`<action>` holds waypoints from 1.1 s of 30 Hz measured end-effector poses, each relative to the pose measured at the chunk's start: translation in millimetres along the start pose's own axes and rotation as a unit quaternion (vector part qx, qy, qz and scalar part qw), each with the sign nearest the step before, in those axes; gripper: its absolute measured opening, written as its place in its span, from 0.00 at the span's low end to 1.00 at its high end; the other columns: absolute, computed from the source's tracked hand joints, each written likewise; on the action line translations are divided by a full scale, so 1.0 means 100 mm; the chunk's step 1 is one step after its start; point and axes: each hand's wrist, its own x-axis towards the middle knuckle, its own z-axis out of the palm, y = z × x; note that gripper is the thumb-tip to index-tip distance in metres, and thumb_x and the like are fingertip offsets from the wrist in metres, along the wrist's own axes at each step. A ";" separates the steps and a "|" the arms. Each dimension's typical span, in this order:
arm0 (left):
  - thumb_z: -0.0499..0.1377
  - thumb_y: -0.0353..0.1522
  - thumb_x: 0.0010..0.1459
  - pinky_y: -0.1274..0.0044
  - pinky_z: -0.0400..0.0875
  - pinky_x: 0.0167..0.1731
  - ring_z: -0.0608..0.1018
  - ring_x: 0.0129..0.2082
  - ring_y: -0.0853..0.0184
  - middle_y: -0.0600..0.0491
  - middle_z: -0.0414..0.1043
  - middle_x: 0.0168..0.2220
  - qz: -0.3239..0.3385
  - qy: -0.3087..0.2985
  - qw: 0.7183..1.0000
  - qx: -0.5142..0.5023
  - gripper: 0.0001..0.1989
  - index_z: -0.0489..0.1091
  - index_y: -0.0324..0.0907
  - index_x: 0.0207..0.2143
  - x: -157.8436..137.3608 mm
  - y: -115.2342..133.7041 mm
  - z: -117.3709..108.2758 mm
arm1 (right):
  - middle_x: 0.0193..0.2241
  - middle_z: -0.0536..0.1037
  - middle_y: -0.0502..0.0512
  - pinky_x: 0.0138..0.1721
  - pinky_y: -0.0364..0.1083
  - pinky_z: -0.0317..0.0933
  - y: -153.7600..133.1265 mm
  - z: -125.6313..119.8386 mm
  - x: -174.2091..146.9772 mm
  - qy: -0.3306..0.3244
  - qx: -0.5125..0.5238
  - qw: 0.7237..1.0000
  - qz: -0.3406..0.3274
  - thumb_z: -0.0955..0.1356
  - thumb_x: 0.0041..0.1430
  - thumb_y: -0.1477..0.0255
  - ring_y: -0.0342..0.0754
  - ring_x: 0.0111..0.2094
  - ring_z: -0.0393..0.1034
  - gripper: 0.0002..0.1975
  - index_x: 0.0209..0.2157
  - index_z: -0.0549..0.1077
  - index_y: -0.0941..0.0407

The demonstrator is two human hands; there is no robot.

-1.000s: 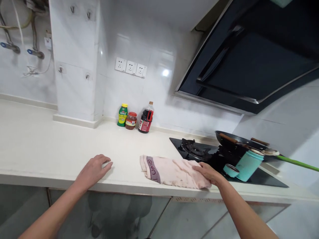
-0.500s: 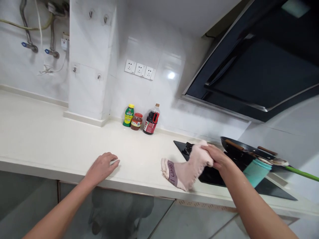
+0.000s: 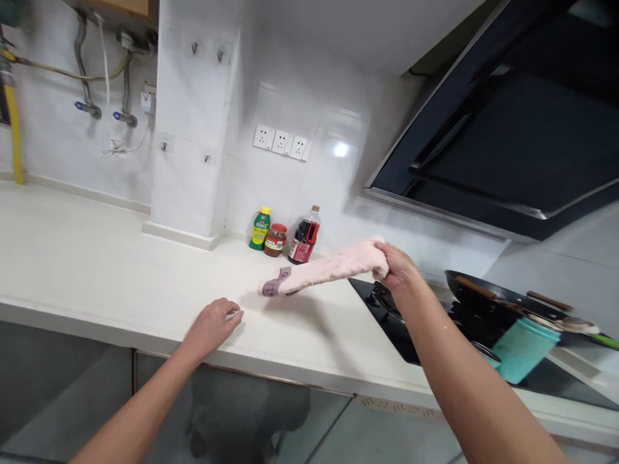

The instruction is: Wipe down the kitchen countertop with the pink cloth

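Observation:
My right hand (image 3: pixel 399 265) is closed on one end of a pink fluffy towel (image 3: pixel 338 263). The towel stretches out to the left in the air above the white countertop (image 3: pixel 193 277), its purple lettered band at the far end and a shadow beneath. My left hand (image 3: pixel 215 325) rests by the counter's front edge, fingers loosely curled, with a gap between thumb and fingers and nothing seen held. Behind the towel stand a green bottle with a yellow cap (image 3: pixel 260 229), a red-lidded jar (image 3: pixel 275 240) and a dark sauce bottle (image 3: pixel 304 237).
On the right is a black glass stove (image 3: pixel 411 348) bearing a wok (image 3: pixel 507 298). A turquoise container (image 3: pixel 527 351) stands in front of it. The dark range hood (image 3: pixel 507 129) slants overhead. Water pipes (image 3: pixel 82 64) and a yellow hose (image 3: pixel 13 129) are at the left wall.
The towel has swung up and left, off the counter, and now extends nearly level. My right hand has moved up and left with it. My left hand keeps its pose; the view has shifted slightly.

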 end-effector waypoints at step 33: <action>0.49 0.43 0.60 0.67 0.69 0.48 0.78 0.44 0.57 0.47 0.78 0.40 -0.001 -0.016 1.000 0.011 0.18 0.74 0.44 0.37 0.04 -0.01 0.01 | 0.60 0.68 0.58 0.65 0.58 0.48 1.33 0.00 -0.73 -0.208 -0.384 0.899 -0.031 0.59 0.67 0.58 0.55 0.62 0.58 0.23 0.57 0.70 0.54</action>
